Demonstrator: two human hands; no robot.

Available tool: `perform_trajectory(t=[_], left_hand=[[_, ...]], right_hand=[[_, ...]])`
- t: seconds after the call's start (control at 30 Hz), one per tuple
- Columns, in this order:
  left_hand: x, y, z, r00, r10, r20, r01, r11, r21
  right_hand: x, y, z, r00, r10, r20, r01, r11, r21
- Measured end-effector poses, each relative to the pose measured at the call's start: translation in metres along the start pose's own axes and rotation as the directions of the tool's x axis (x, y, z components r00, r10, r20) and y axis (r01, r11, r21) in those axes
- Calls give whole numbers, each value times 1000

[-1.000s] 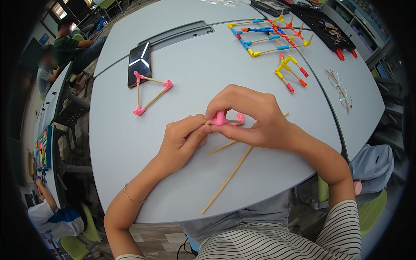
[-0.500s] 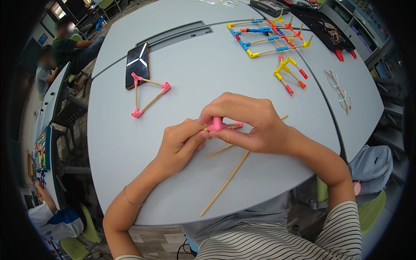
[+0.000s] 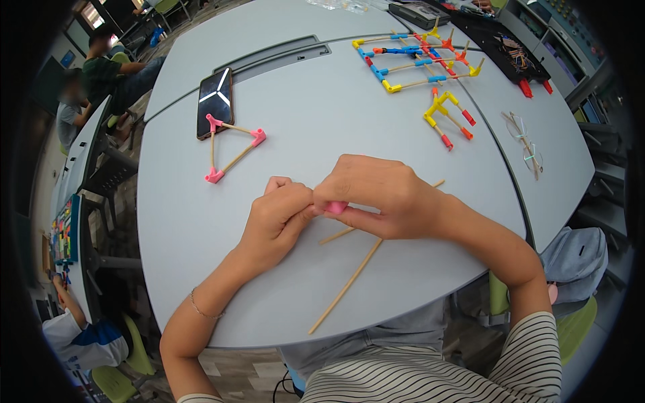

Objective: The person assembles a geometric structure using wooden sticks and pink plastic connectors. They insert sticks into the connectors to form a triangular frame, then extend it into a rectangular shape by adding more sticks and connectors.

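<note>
One pink-cornered triangle [image 3: 236,158] looks complete, while to its right the right hand [image 3: 386,195] pinches a pink connector [image 3: 335,207] seemingly mid-joining, the left hand [image 3: 279,211] curls beside it, grip hidden, and a long stick [image 3: 346,285] appears unused.

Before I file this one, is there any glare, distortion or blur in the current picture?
In the head view, a bright forked reflection on the phone; in the head view, bowed edges on the table and black corners; in the head view, a smudged head on the person in dark green, while the right hand looks fairly sharp.
</note>
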State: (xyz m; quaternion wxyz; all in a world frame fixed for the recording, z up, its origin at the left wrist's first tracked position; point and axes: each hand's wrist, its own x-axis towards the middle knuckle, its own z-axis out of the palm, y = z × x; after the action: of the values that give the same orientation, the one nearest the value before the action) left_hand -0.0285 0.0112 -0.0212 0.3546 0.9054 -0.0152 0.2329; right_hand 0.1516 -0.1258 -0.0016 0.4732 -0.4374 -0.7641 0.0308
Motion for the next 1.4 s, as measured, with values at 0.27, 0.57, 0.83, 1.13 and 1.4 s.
perform_trajectory(t=[0.27,0.57,0.83,1.13,1.4], left_hand=[[-1,15,9,977,-201,-71,179,955,-234],[2,16,4,932,-361,28,349,875,-337],[2,17,4,932,-350,95,360,862,-357],[0,16,0,957,-260,130,289,898,-330],[-5,17,8,943,-304,139,334,846,-415]], right_hand=[[7,-10,-3,991,128,-38,-126,992,31],[-1,-3,3,943,334,11,-324,905,276],[-7,-1,9,902,402,157,-432,838,334],[-13,7,25,981,192,-1,-191,973,132],[-14,12,25,994,106,41,-107,994,35]])
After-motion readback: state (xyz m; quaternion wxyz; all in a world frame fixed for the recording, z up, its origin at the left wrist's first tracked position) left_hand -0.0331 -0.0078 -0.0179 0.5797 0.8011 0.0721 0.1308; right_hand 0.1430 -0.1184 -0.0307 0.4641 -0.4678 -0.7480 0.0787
